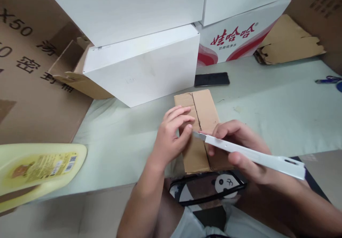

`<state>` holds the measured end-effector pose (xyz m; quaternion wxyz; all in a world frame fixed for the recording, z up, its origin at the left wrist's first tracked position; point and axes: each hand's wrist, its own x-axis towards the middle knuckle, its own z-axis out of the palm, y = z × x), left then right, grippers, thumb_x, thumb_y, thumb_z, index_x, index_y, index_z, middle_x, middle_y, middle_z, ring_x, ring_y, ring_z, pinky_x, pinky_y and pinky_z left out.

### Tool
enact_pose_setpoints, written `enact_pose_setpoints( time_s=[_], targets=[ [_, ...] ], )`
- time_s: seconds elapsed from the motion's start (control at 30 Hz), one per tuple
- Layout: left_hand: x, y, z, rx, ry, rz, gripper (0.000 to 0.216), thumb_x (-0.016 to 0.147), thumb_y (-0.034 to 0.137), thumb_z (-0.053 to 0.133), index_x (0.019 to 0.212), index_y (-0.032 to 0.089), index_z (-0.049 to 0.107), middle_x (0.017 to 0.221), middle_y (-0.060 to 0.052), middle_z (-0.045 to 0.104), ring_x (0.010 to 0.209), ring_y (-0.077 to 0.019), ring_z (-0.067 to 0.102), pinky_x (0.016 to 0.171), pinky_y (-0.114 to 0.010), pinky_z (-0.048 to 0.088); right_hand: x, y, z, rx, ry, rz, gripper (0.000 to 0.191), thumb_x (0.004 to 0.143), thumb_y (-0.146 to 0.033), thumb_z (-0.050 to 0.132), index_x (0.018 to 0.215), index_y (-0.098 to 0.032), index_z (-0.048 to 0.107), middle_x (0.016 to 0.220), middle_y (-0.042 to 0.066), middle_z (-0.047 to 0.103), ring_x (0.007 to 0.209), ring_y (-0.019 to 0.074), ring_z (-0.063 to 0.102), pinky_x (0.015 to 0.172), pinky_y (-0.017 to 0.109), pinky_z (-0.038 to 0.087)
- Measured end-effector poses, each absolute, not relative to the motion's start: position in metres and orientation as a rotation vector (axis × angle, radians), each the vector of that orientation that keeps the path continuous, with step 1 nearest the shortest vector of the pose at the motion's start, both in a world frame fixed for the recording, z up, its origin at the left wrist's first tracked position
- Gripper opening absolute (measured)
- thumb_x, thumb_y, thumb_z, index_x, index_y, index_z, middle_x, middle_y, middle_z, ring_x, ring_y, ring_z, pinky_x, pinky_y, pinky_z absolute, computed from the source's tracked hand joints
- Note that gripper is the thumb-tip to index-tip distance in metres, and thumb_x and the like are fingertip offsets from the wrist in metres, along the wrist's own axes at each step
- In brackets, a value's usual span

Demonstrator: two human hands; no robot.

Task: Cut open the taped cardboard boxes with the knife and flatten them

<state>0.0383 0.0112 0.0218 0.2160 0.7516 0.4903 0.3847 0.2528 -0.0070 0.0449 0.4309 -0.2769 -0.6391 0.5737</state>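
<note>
Small cardboard box (pixel 199 131) flat on pale green table (pixel 267 106), seam up, near front edge. Left hand (pixel 171 138) pressing down on left flap – fingers curled, steadying. Right hand (pixel 240 149) clenched around white utility knife (pixel 248 154), blade tip at centre seam – angled low for slitting. Black phone (pixel 212 79) just beyond.

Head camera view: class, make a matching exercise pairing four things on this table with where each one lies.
Things:
1. small brown cardboard box
2. white utility knife
3. black phone
4. yellow plastic bottle

Places:
A. lying on its side at the left edge
B. flat on the table behind the small box
C. under the left hand
D. held in the right hand

Pairs: 1-C, 2-D, 3-B, 4-A
</note>
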Motion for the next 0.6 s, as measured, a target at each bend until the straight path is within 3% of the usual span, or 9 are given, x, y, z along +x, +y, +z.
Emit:
enact_pose_setpoints(
  time_s=[0.13, 0.23, 0.37, 0.43, 0.6],
  targets=[
    [0.036, 0.012, 0.021, 2.073, 1.335, 1.056, 0.017, 0.098, 0.023, 0.058, 0.105, 0.020, 0.073, 0.135, -0.010, 0.071, 0.136, -0.0255, 0.056, 0.118, -0.049, 0.046, 0.258, -0.007, 0.046, -0.699, -1.628, 1.477, 0.027, 0.101, -0.053, 0.059, 0.106, -0.026, 0.057, 0.074, 0.000, 0.068, 0.065, 0.0149, 0.068, 0.056, 0.026, 0.054],
    [0.035, 0.012, 0.021, 2.078, 1.306, 1.027, 0.019, 0.097, 0.022, 0.058, 0.107, 0.020, 0.073, 0.137, -0.010, 0.070, 0.137, -0.0255, 0.055, 0.118, -0.048, 0.045, 0.260, -0.004, 0.045, -0.684, -1.705, 1.441, 0.027, 0.104, -0.052, 0.053, 0.112, -0.028, 0.061, 0.083, 0.002, 0.075, 0.068, 0.0158, 0.072, 0.061, 0.028, 0.058],
    [0.030, 0.016, 0.020, 2.062, 1.271, 1.014, 0.020, 0.095, 0.020, 0.059, 0.108, 0.022, 0.074, 0.138, -0.008, 0.070, 0.139, -0.0255, 0.054, 0.119, -0.047, 0.045, 0.256, 0.000, 0.045, -0.691, -1.894, 1.253, 0.009, 0.098, -0.034, 0.067, 0.096, -0.027, 0.061, 0.074, -0.003, 0.072, 0.064, 0.0128, 0.069, 0.091, 0.034, 0.063],
    [0.021, 0.021, 0.017, 2.024, 1.207, 1.055, 0.017, 0.095, 0.022, 0.060, 0.103, 0.023, 0.075, 0.132, -0.007, 0.073, 0.134, -0.0249, 0.059, 0.116, -0.046, 0.047, 0.254, 0.001, 0.045, -0.702, -1.914, 1.182, 0.013, 0.095, -0.025, 0.068, 0.090, -0.026, 0.057, 0.068, -0.007, 0.066, 0.059, 0.0108, 0.066, 0.099, 0.035, 0.060],
    [-0.020, 0.034, 0.002, 1.648, 1.426, 1.446, 0.014, 0.094, 0.028, 0.062, 0.094, 0.023, 0.075, 0.116, -0.007, 0.077, 0.113, -0.0232, 0.070, 0.096, -0.038, 0.057, 0.253, 0.003, 0.048, -0.723, -2.029, 1.056, 0.008, 0.097, -0.025, 0.062, 0.093, -0.027, 0.055, 0.073, -0.004, 0.067, 0.062, 0.0115, 0.064, 0.066, 0.023, 0.056]
  ],
)
